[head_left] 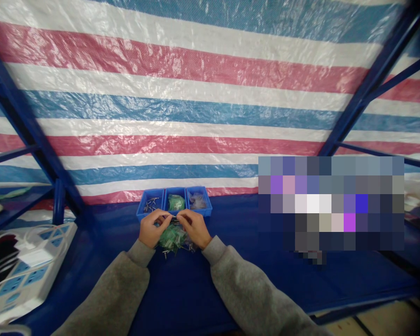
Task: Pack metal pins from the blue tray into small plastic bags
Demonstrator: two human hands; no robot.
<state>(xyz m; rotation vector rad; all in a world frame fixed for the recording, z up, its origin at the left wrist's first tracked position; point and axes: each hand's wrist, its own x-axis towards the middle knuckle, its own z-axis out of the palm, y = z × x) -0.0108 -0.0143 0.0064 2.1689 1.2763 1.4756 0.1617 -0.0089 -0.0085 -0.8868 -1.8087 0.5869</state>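
Note:
My left hand and my right hand meet above a heap of small green plastic bags and loose metal pins. Their fingertips pinch a tiny dark metal part, too small to identify. Just behind my hands stands a blue divided tray. Its left compartment holds metal pins, its middle one a green bag, and its right one a clear bag. Grey sleeves cover both forearms.
A white-and-blue power strip with white cables lies at the left on the blue work surface. Dark blue shelf posts rise on both sides, before a striped tarpaulin. A pixelated patch covers the right side.

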